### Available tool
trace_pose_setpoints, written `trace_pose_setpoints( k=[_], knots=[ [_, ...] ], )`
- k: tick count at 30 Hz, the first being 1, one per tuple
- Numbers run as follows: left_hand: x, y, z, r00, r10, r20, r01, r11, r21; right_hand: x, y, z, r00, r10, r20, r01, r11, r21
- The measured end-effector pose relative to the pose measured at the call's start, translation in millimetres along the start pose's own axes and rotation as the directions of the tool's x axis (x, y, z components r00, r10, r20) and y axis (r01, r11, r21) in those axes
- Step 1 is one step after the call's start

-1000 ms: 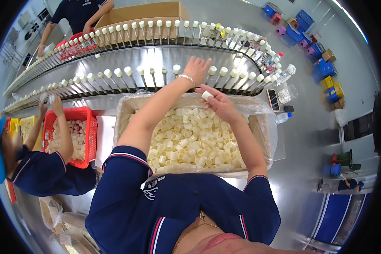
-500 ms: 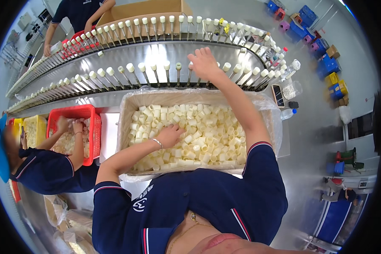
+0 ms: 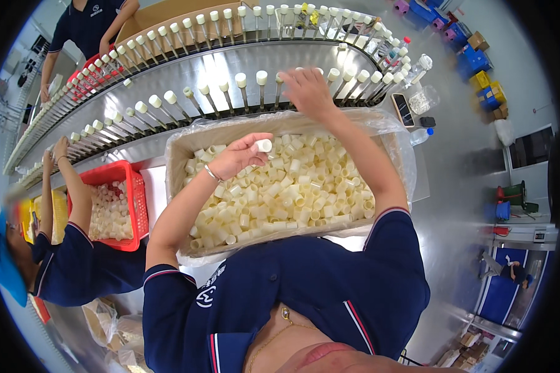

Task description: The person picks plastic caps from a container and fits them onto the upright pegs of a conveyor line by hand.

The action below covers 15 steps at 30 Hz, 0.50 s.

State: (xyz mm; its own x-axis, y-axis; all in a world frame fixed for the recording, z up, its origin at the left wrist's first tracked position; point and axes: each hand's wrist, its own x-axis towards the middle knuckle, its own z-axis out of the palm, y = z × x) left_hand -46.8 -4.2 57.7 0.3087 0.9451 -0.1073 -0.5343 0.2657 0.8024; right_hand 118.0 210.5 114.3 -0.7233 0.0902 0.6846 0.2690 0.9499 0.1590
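Observation:
A cardboard box (image 3: 182, 147) lined with clear plastic holds a heap of cream plastic caps (image 3: 298, 186). My left hand (image 3: 238, 155) is raised over the box's left part and pinches one cream cap (image 3: 264, 145) between its fingertips. My right hand (image 3: 307, 90) reaches past the box's far rim to the row of upright pins (image 3: 242, 87) on the curved metal conveyor (image 3: 218, 65); whether it holds a cap is hidden. Many pins carry a cream cap on top.
A co-worker in dark blue (image 3: 68, 261) sits at my left with a red crate (image 3: 134, 205) of caps. Another person (image 3: 84, 25) stands behind the conveyor. A phone (image 3: 406, 109) and a clear bottle (image 3: 420, 133) lie right of the box. Coloured bins (image 3: 479, 56) stand far right.
My left hand has risen out of the heap with one cap pinched in it. My right hand has stayed at the pin row and drifted slightly toward the box.

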Motion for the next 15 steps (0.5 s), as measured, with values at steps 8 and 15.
trace_pose_setpoints(
  k=[8,15],
  knots=[
    [49,37,4,0.983,0.17,-0.076,-0.152,0.968,0.201,-150,-47,6,0.883,-0.09,0.461,-0.003,0.981,0.196],
    [134,81,9,0.951,0.309,-0.011,-0.174,0.564,0.807,-141,-48,20,0.623,0.101,0.776,-0.237,0.97,0.064]
  ],
)
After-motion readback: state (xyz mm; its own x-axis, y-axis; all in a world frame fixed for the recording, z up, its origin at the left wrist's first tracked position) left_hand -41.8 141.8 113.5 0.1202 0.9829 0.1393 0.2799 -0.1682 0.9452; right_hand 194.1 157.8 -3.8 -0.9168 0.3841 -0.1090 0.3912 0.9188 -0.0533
